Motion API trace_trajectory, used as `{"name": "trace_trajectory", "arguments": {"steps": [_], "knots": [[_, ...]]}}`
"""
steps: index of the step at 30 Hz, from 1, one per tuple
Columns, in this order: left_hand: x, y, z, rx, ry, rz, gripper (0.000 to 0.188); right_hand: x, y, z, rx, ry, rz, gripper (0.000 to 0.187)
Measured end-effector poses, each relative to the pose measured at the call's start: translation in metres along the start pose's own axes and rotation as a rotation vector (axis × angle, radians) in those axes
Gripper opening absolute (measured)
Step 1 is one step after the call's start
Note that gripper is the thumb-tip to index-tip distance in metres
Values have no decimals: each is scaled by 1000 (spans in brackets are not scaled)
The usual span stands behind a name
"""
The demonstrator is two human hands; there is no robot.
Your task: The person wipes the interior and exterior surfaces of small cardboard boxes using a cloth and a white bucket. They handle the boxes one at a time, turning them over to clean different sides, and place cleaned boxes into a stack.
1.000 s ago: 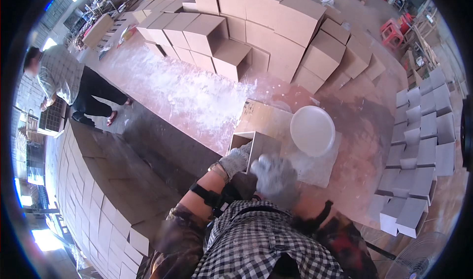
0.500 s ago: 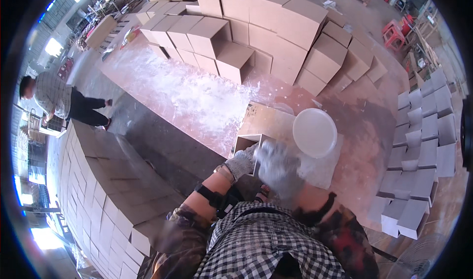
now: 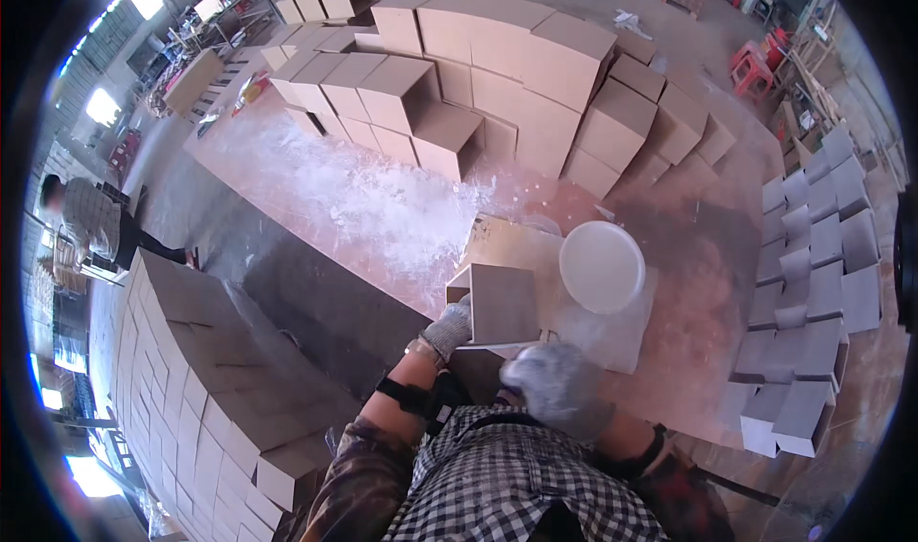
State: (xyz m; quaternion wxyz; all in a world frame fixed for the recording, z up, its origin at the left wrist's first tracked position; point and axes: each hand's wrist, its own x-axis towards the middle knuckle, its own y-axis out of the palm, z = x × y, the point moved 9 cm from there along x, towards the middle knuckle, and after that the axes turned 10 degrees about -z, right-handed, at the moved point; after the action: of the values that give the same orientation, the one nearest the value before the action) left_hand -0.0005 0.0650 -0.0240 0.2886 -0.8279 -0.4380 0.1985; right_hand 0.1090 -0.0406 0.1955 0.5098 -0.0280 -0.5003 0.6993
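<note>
A small open-ended cardboard box [image 3: 504, 305] stands tilted in front of me, its broad grey-brown side facing up. My left hand [image 3: 448, 331], in a grey knit glove, grips the box by its near left edge, some fingers hidden inside the opening. To the lower right of the box is my right hand [image 3: 553, 379], gloved too and close to my body. Motion blurs its fingers, so whether they hold anything does not show. Just beyond the box lies a worn tan board [image 3: 488, 241], with a round white tub or lid [image 3: 602, 267] at its right.
Stacked brown cartons [image 3: 478, 40] form a wall ahead. Another stack of boxes [image 3: 191, 370] rises close on my left, and rows of pale boxes [image 3: 813, 293] stand at right. White residue [image 3: 354, 198] covers the floor sheet. A person [image 3: 96, 221] walks at far left.
The box has turned so its broad side faces up. My right hand has moved down toward my body, away from the box. The person at left has moved a little farther left.
</note>
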Motion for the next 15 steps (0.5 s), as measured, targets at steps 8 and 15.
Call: {"name": "trace_trajectory", "arguments": {"steps": [8, 15], "knots": [[-24, -57, -12, -16, -4, -134, 50, -56, -77, -67, 484, 586, -721, 16], [-48, -94, -36, 33, 55, -244, 50, 26, -79, -42, 1064, 391, -717, 15]]}}
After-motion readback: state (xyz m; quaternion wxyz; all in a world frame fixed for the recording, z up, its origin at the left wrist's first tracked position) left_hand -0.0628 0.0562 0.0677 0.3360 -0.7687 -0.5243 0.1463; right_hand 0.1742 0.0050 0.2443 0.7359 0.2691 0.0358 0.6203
